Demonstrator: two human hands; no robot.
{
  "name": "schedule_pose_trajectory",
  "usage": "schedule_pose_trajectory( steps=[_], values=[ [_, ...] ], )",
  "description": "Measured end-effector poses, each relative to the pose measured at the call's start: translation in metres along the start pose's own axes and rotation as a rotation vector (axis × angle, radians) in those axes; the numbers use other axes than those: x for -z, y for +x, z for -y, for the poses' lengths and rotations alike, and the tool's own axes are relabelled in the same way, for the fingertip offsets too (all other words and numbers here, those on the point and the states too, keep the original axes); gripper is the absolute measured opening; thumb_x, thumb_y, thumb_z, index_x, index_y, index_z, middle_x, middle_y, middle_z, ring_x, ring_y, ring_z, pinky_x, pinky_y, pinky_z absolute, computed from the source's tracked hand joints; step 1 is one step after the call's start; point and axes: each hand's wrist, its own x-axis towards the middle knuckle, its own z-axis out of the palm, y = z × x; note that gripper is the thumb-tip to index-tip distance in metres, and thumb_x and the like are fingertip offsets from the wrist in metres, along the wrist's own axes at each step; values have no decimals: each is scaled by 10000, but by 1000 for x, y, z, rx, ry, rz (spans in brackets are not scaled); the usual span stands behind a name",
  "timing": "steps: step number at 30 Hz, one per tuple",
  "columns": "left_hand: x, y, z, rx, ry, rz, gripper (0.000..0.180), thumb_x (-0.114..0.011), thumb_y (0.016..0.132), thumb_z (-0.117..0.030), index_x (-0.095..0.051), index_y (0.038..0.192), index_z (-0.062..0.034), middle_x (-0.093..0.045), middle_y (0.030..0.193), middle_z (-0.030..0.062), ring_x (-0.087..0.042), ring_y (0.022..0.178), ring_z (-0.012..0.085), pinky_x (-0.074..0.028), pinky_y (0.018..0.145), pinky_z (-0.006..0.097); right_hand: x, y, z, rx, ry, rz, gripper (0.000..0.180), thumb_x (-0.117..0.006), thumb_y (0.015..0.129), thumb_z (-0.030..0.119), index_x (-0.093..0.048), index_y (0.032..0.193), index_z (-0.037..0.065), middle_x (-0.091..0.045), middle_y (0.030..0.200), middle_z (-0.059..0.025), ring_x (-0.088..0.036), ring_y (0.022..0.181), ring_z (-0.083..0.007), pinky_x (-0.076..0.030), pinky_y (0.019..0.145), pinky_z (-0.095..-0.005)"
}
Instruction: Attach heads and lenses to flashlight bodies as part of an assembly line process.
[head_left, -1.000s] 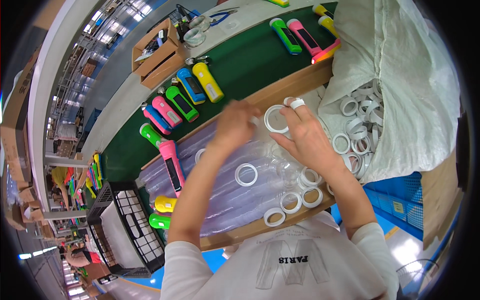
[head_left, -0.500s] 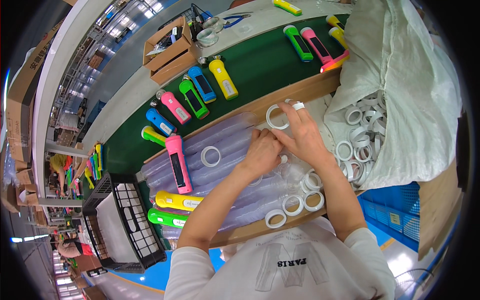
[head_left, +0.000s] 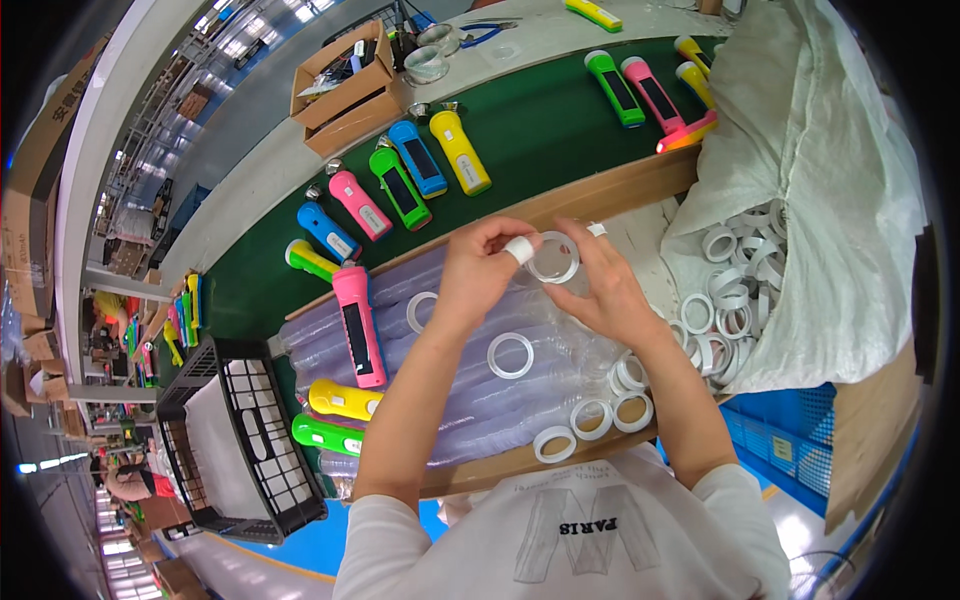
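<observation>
Between my hands is a white plastic ring [head_left: 575, 262], with a transparent round piece seeming to sit in it. My left hand [head_left: 476, 272] pinches its left edge; my right hand [head_left: 608, 288] grips it from the right, thumb below and fingers above. White tape wraps a digit on each hand. Below them, long rows of stacked clear plastic discs [head_left: 440, 385] lie in a shallow cardboard tray [head_left: 570, 207]. One white ring [head_left: 511, 338] rests on the rows, and another ring [head_left: 412, 312] is partly behind my left wrist. Several more rings [head_left: 591, 419] lie near the tray's front right.
A white woven sack [head_left: 800, 200] at right spills many white rings [head_left: 735, 310]. Colourful flashlights [head_left: 403, 190] line the green belt [head_left: 540, 130]; a pink flashlight [head_left: 358, 325] lies across the tray's left. A black crate [head_left: 265, 440] stands left, a cardboard box [head_left: 345, 95] behind.
My left hand has moved up and left, off the disc rows, to the ring now held between both hands. Another ring now lies on the rows near the middle. The view has shifted slightly.
</observation>
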Motion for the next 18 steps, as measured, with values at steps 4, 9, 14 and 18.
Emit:
schedule_pose_trajectory(
  steps=[4,9,14,18],
  values=[
    [11,40,22,-388,486,-304,210,-700,825,-150,-693,1032,-117,-613,847,104,-574,699,227,-473,654,340,3,2,-1,-40,113,-34,701,-747,731,96,-422,1347,23,-520,1277,-201,-534,1129,-363,-449,943,-400],
    [38,102,53,-261,1182,-230,377,-650,863,-312,-608,1233,-254,-650,894,138,-634,827,334,-489,774,469,-2,2,4,-59,117,-23,687,-732,731,60,-438,1351,54,-484,1301,-206,-535,1129,-346,-463,932,-374],
    [39,109,44,38,1125,-133,289,-667,837,-285,-606,1117,-250,-683,988,147,-653,931,333,-518,774,451,0,1,0,-94,275,-77,688,-713,716,19,-433,1343,61,-470,1198,-168,-531,818,-206,-501,715,-301],
    [66,77,16,-206,781,-232,229,-623,863,-166,-558,1081,-191,-632,805,116,-642,765,276,-486,664,374,-1,1,-2,-103,297,-93,684,-715,714,20,-437,1338,61,-476,1191,-168,-525,815,-204,-500,718,-306]
  ],
)
